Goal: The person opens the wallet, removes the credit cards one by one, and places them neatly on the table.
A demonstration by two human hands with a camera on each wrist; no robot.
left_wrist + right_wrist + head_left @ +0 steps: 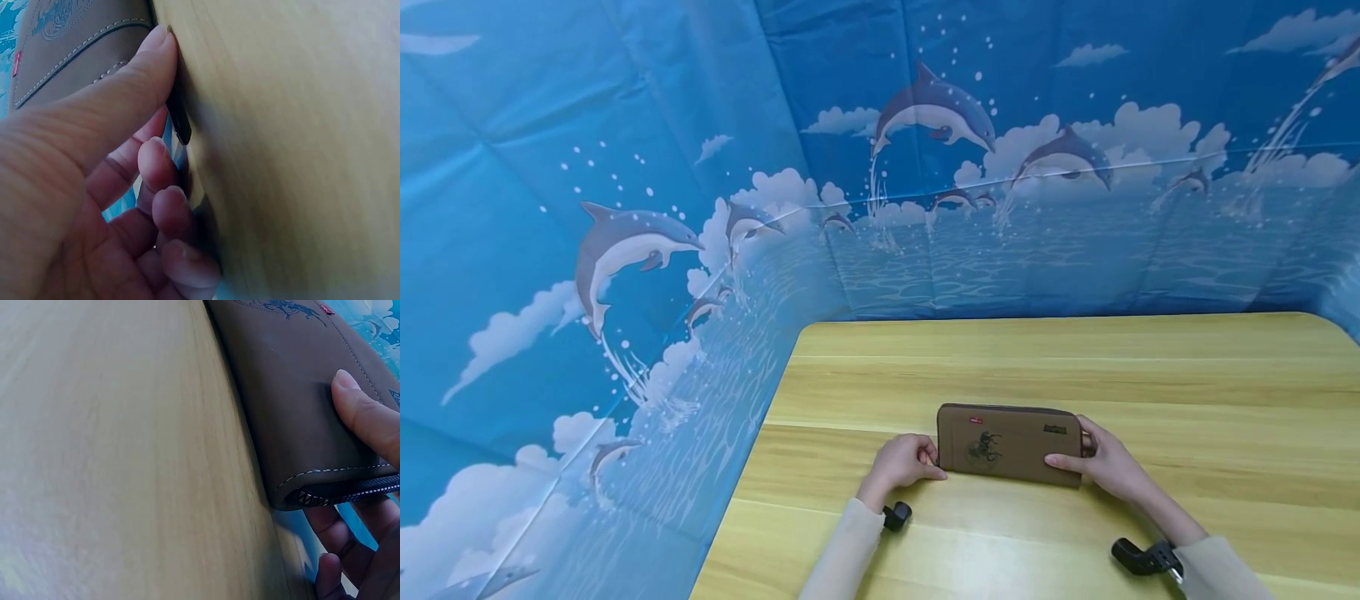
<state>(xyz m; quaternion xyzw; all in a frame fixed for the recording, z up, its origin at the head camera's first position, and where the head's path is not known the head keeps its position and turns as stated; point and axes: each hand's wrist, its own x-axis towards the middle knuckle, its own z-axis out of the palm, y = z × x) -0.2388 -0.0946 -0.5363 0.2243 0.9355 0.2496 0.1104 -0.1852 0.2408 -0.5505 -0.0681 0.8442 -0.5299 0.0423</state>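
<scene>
A brown zip-around wallet (1009, 442) stands on its long edge on the wooden table, its front showing a dark horse-and-rider print and a small red tag. My right hand (1108, 462) grips its right end, thumb on the front face and the other fingers behind. In the right wrist view, the zipper (350, 490) runs closed along that end. At the lower left corner, my left hand (904, 464) pinches a dark zipper pull (179, 119) between thumb and index finger. The left hand's other fingers curl loosely beneath.
The light wooden table (1000, 542) extends around the wallet. Behind it and to the left hangs a blue dolphin-print cloth (760, 275). Black camera mounts (1146, 557) sit on both wrists, close to the tabletop.
</scene>
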